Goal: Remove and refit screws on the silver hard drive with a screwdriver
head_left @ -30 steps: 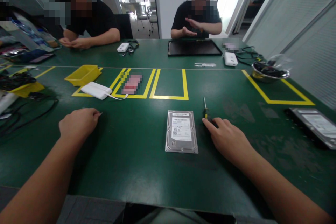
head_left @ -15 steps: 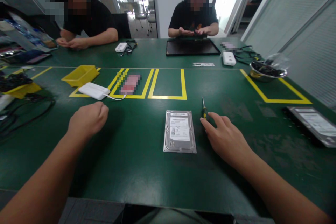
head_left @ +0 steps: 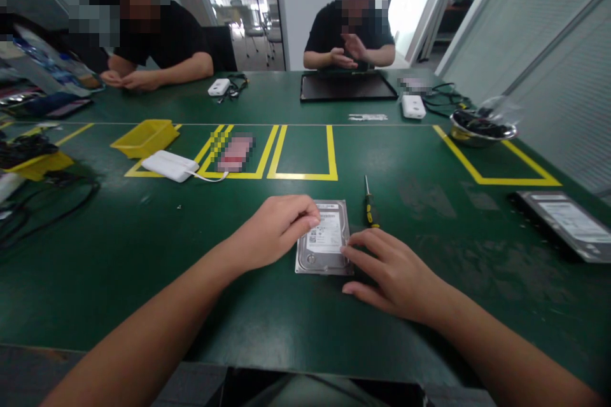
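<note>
A hard drive (head_left: 329, 261) lies flat on the green table, its white label facing up. My left hand (head_left: 277, 229) is over its upper left part, fingers curled and thumb and fingertips close together. Whatever they may pinch is too small or hidden to make out. At the drive's right edge is my right hand (head_left: 391, 270), fingers apart and nothing in them; its fingertips are at or just over the edge. Just beyond that hand lies a screwdriver (head_left: 369, 206) with a black and yellow handle, its tip pointing away from me.
To the right lies another hard drive (head_left: 568, 222). A metal bowl (head_left: 482, 133) stands behind it. At left are a yellow bin (head_left: 146, 138), a white power bank (head_left: 170, 166) and a tiny bit (head_left: 179, 206) on the table. Two people sit opposite, near a black panel (head_left: 348, 86).
My left hand has moved right, from near the power bank to over the hard drive. My right hand has left the screwdriver and come back toward the drive's edge. A tiny bit now shows at left.
</note>
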